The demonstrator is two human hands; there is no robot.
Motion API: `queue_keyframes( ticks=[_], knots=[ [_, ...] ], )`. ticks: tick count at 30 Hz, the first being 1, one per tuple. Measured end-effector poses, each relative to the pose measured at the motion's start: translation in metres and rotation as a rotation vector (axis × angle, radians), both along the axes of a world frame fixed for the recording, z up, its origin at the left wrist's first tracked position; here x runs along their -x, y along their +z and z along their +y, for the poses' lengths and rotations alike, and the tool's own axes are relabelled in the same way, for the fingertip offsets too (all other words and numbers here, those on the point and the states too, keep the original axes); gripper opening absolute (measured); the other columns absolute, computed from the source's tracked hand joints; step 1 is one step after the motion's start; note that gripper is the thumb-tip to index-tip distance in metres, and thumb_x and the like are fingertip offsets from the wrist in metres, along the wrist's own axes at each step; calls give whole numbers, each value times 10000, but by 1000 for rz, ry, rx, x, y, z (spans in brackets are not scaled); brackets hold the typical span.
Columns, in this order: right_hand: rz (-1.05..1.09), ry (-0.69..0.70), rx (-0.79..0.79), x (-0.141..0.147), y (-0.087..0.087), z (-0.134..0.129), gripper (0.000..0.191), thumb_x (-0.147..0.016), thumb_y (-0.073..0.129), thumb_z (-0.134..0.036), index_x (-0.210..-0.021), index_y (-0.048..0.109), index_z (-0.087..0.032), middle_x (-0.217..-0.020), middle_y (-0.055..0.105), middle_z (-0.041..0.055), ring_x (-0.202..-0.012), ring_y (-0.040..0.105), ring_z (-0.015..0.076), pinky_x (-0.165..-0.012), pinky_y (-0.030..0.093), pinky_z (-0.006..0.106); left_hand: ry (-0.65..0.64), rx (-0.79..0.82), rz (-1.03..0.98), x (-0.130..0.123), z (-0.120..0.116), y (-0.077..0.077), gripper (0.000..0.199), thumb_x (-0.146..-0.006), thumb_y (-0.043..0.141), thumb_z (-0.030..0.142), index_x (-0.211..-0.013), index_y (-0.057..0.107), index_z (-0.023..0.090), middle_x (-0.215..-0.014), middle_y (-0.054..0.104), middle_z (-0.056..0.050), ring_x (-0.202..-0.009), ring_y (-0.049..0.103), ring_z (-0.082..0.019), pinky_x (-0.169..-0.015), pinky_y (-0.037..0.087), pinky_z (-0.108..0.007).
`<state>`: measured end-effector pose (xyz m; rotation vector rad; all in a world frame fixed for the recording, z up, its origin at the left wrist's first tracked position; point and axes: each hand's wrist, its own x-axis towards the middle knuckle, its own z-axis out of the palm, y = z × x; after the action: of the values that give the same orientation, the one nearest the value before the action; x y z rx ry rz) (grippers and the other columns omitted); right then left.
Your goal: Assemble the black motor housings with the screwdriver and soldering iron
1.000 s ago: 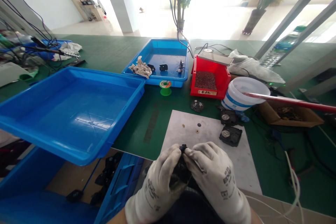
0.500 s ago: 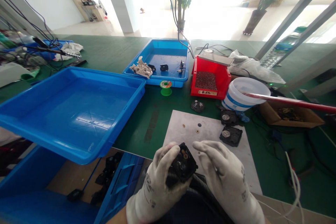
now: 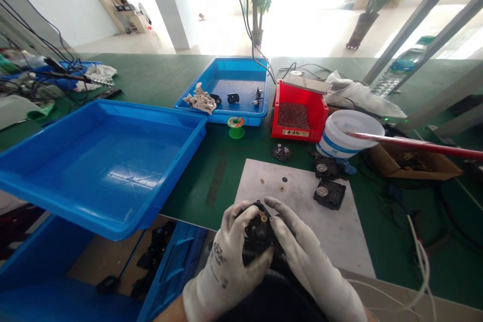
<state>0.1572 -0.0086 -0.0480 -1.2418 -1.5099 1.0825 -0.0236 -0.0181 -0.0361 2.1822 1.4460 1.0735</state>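
Hands: The left hand (image 3: 226, 256) is wrapping around the housing from the left, its fingers curling over the near edge. The right hand (image 3: 307, 256) is closing on the right side, its fingertips (image 3: 273, 205) reaching over the top. Both hands are wearing white gloves (image 3: 204, 302).

Housing: A black housing (image 3: 260, 231) is sitting between the hands, just over the near edge of the board. Its face is turned upward, showing a brass gear (image 3: 263, 218) and a dark round hub, and no cover is showing on it.

Progress: A second housing (image 3: 329, 195) is lying on the right of the board, and a third housing (image 3: 326, 168) is lying just beyond the board's far edge, each showing a metal disc. A brass ring (image 3: 282, 188) and a black washer (image 3: 284, 179) are lying loose on the board. A few black pieces (image 3: 233, 97) are sitting in the far tray. How much is done on the housing in hand, I cannot tell.

Board: The white board (image 3: 332, 241) is lying on the green mat (image 3: 211, 146).

Around: A large blue tray (image 3: 113, 105) is sitting left, a red bin (image 3: 279, 110) of dark granules is sitting far right of centre, and a white bucket (image 3: 349, 136) is standing right.
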Motion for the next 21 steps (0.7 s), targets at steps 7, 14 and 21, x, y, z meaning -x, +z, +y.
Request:
queue_keyframes(
  ticks=[7,14,21],
  knots=[
    [41,1,24,-3,0,6,343,-1038,571,-312,-1368,656,-277,-1291,752,69,-1204,725,215,-1008,630,336,-42,-42,-109,5,1,2,457,-879,736,239,-1279,516,225,-1354,563,-152,-1274,602,-292,-1047,589,-476],
    [116,1,124,1,-2,6,334,-1031,570,-300,-1349,666,-260,-1287,756,96,-1177,742,238,-1007,633,377,-76,-124,-41,12,-2,-3,242,-868,739,154,-1071,664,262,-1428,494,-106,-1278,593,-263,-1032,603,-401],
    [130,-55,85,13,-3,5,322,-1069,499,-377,-1278,702,-240,-1243,773,111,-1155,747,266,-1000,630,404,-67,-185,45,9,3,3,72,-959,673,222,-980,731,258,-1394,487,-110,-1264,608,-258,-997,636,-384]
  ],
)
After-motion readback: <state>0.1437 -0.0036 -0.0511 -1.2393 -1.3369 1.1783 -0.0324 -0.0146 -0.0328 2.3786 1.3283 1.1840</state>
